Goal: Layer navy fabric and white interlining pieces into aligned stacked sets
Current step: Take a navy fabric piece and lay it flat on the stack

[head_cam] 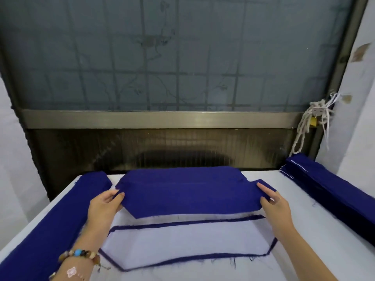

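A long navy fabric piece with angled ends hangs just above the table's middle. My left hand pinches its left end and my right hand pinches its right end. In front of it lies a white interlining piece on top of a navy piece, whose edge shows as a thin navy border around the white. Behind the held piece more navy fabric lies flat near the table's far edge.
A long stack of navy pieces runs along the left side of the white table. Another navy stack lies at the right. A dark window frame and glass stand behind; knotted cord hangs at right.
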A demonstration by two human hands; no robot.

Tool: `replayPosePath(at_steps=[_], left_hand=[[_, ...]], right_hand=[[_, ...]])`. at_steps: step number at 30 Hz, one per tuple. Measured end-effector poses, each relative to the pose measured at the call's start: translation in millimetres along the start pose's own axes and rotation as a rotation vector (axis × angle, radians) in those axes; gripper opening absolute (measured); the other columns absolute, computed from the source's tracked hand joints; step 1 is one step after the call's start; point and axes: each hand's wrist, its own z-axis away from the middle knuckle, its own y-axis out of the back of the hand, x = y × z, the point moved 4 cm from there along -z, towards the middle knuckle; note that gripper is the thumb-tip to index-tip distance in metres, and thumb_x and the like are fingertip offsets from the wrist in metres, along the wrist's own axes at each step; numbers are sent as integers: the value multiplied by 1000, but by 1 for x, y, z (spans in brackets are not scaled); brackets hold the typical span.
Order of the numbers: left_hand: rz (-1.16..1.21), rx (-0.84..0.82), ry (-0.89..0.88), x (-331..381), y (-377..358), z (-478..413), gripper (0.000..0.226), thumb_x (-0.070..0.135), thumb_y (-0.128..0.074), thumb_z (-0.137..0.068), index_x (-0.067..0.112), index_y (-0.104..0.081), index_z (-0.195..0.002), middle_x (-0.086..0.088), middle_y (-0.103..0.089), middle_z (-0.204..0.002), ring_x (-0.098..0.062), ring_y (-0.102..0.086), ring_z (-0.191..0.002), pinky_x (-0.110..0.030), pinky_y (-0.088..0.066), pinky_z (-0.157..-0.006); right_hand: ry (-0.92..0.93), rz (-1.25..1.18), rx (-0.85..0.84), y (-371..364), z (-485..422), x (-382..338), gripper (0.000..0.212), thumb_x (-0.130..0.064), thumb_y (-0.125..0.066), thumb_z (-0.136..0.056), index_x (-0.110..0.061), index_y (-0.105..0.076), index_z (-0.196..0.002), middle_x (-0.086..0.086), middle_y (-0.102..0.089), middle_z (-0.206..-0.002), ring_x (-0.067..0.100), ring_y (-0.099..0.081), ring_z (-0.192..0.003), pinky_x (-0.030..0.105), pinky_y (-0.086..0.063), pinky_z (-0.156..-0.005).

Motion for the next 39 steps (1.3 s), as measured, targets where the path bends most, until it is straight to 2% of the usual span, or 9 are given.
replayPosePath(at_steps=[4,10,18,22,28,30,33,36,39], left_hand=[[-13,-39,17,-7,10,24,11,8,-63,-91,16,-70,-88,-4,-73,-84,-19,-69,-78,-27,-53,-63],[-146,-119,-65,-17,19,50,18,0,-56,-93,14,-65,-86,-6,-71,-90,-18,-66,-75,-22,-54,-57],[-295,-166,-235,-12,17,61,8,7,-66,-89,13,-69,-93,1,-70,-84,-15,-66,-71,-10,-50,-54],[-212,-141,-187,-8,22,58,5,8,-70,-86,13,-71,-86,-6,-71,-85,-19,-65,-69,-16,-53,-56],[-5,-149,99,-8,40,52,6,16,-68,-89,18,-71,-93,-7,-74,-91,-25,-66,-85,-43,-54,-83],[-68,-167,91,-6,40,53,7,10,-64,-90,15,-69,-91,-9,-73,-88,-25,-67,-85,-40,-53,-81],[-401,-169,-96,4,36,61,13,2,-67,-84,13,-66,-78,-3,-70,-76,-15,-63,-75,-16,-46,-65],[-677,-190,-213,6,28,69,14,8,-72,-80,16,-63,-74,-3,-66,-73,-19,-60,-73,-20,-41,-59],[-702,-191,-260,9,25,73,16,22,-73,-83,18,-61,-74,-3,-63,-69,-18,-58,-68,-23,-40,-56]], right_hand=[[13,74,5,9,20,1,42,-5,-50,-96,-29,-58,-129,-3,-46,-109,14,-51,-87,34,-51,-79],[140,226,-32,8,41,10,47,7,-44,-90,-19,-63,-125,4,-54,-96,14,-50,-80,25,-40,-71],[94,258,4,7,39,12,26,-12,-56,-94,-22,-69,-114,0,-60,-104,21,-55,-96,37,-48,-88],[81,147,64,12,40,14,27,-7,-55,-94,-22,-72,-107,0,-65,-99,15,-55,-81,29,-48,-78],[71,23,149,26,45,11,44,1,-48,-89,-36,-72,-97,-9,-66,-81,17,-48,-62,27,-44,-57],[47,36,178,28,45,13,46,1,-46,-88,-36,-72,-92,-10,-64,-79,17,-49,-60,23,-41,-52],[3,170,160,25,47,15,47,1,-43,-84,-34,-74,-84,-7,-67,-82,16,-54,-59,23,-37,-51],[-5,298,108,20,51,16,36,-6,-46,-82,-26,-75,-76,-5,-70,-76,18,-56,-61,24,-38,-52],[66,348,92,16,53,13,19,-13,-56,-85,-16,-73,-76,-3,-70,-81,21,-60,-76,29,-45,-63]])
